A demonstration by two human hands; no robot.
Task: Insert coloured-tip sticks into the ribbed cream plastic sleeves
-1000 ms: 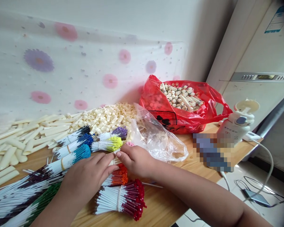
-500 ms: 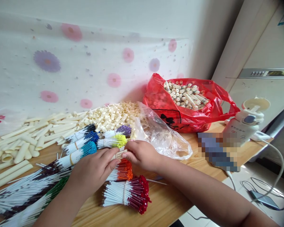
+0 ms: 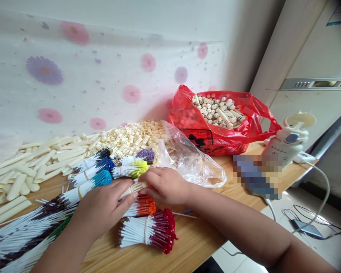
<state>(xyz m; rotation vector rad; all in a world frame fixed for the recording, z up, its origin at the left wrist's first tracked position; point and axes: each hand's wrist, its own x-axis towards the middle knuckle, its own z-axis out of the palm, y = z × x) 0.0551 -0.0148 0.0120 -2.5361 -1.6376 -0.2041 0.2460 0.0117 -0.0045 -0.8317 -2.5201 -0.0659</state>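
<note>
A cream slotted pen barrel [image 3: 136, 187] is held between my hands above the table. My left hand [image 3: 108, 204] grips its lower left part, thumb and fingers closed around it. My right hand [image 3: 165, 185] pinches at its right end, where the fingertips hide part of it. Under and around the hands lie rubber-banded bundles of pen refills: a dark red bundle [image 3: 147, 231], an orange bundle [image 3: 143, 206], a yellow bundle [image 3: 130, 169], a purple bundle [image 3: 140, 156] and a light blue bundle [image 3: 93, 184].
Cream tubes [image 3: 17, 185] and a heap of slotted sleeves [image 3: 130, 138] lie along the wall. A red plastic bag [image 3: 216, 142] holds assembled pens beside a clear bag [image 3: 199, 170]. A white bottle [image 3: 284, 146] and a blurred-out object [image 3: 255, 178] stand right.
More of the slotted barrel shows now, as my right fingers have shifted along its right end. The whole view has moved slightly, so things appear further left.
</note>
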